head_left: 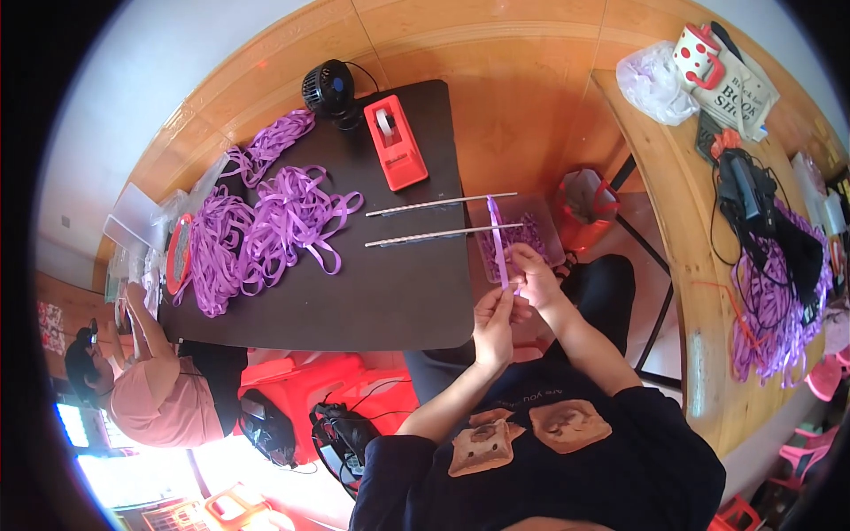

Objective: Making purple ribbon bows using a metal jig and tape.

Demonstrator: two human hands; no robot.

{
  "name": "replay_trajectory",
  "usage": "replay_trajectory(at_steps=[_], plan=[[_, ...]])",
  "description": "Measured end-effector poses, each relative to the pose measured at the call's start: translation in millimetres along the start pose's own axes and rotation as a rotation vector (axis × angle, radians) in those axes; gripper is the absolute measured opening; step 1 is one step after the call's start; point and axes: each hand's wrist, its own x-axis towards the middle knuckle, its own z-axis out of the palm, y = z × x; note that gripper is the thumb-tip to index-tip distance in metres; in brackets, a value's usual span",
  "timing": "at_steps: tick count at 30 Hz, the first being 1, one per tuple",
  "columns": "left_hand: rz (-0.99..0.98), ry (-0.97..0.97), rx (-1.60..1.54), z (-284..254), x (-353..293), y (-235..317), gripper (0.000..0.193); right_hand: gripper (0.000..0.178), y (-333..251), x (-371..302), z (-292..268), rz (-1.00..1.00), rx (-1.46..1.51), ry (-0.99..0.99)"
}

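Note:
A purple ribbon (498, 252) runs from two thin metal rods down to my hands. The near rod (443, 236) and the far rod (443, 203) stick out past the table's right edge, roughly parallel. My left hand (496, 326) is closed, pinching the ribbon's lower end between thumb and fingers. Just above and to its right, my right hand (537, 279) is closed on the ribbon too, its fingertips partly hidden. Below the rods' tips stands a clear plastic bin (556, 252) with many small purple pieces in it.
Heaps of purple ribbon (288, 221) lie on the dark table (390, 296), with a red tape dispenser (397, 146) and a black fan (329, 90) behind. At right, a wooden table (660, 168) carries a bag, cables and more ribbon. A co-worker (164, 389) sits far left.

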Motion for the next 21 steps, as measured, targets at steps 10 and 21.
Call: replay_trajectory(at_steps=[10,21], plan=[[-0.106,-0.014,-0.064,-16.8,-5.4,1.6,0.023,0.041,7.9,3.4,14.0,-0.221,-0.524,0.246],[-0.118,-0.05,-0.043,-19.5,-9.2,10.1,0.021,0.035,-39.3,52.8,74.8,-0.618,-0.725,-0.036]])
